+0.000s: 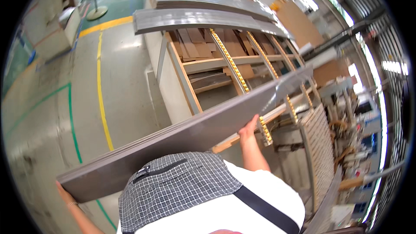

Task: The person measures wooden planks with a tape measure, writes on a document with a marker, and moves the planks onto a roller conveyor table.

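Observation:
A small stack of long grey panels (186, 134) lies slantwise across the front of my body, its right end higher and farther away. My left hand (65, 194) grips the near left corner, with the fingers partly hidden by the panels. My right hand (249, 129) is closed on the lower edge, right of the middle, thumb up against the face. The right end of the stack passes over a wooden frame with yellow roller strips (232, 63). Farther off, more grey panels (208, 19) lie piled across that frame.
Brown cardboard pieces (197, 45) lie inside the wooden frame (212, 65), below the rollers. A slatted rack (318, 151) stands at the right. To the left, the grey floor carries a yellow line (100, 91) and a green line (73, 125). A post with a round base (96, 13) stands farther back.

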{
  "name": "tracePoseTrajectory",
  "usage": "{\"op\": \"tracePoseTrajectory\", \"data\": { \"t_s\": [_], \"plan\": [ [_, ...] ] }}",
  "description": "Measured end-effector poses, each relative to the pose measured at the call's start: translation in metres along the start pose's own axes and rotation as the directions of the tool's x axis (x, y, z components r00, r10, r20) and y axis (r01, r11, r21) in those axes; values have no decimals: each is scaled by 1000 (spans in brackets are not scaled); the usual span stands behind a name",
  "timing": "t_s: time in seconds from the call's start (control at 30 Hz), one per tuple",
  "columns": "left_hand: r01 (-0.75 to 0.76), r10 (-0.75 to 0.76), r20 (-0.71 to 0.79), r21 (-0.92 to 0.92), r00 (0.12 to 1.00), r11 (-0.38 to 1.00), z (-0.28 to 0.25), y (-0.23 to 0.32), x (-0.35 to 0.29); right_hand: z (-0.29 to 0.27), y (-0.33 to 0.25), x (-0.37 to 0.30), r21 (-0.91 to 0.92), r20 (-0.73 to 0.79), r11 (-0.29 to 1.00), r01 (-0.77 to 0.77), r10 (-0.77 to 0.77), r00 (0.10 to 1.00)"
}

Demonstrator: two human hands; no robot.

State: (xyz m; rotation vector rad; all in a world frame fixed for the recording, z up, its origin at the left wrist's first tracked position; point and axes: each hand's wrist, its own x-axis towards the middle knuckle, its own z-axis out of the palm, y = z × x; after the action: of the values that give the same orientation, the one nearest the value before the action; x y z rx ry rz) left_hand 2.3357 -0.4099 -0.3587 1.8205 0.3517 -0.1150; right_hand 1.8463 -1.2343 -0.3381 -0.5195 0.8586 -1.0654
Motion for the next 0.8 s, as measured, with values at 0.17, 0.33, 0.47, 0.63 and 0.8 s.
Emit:
{"op": "tracePoseTrajectory", "data": {
  "t_s": [0.17, 0.33, 0.47, 0.63, 0.8],
  "plan": [
    [127, -126, 17, -110, 992, 986, 38, 44, 84, 157, 45, 62, 60, -147, 986, -156, 164, 975],
    [356, -325, -156, 252, 933, 900, 109, 105, 182, 280, 92, 139, 47, -112, 970, -237, 241, 964],
    [305, -269, -154, 308, 951, 901, 206, 138, 266, 359, 105, 209, 21, -136, 981, -194, 195, 971],
    [268, -226, -154, 359, 962, 894, 302, 216, 326, 463, 101, 285, 32, -230, 962, -273, 273, 934],
    [252, -223, -119, 379, 968, 890, 437, 275, 351, 459, 95, 426, -46, -250, 971, -233, 215, 944]
  ]
}}
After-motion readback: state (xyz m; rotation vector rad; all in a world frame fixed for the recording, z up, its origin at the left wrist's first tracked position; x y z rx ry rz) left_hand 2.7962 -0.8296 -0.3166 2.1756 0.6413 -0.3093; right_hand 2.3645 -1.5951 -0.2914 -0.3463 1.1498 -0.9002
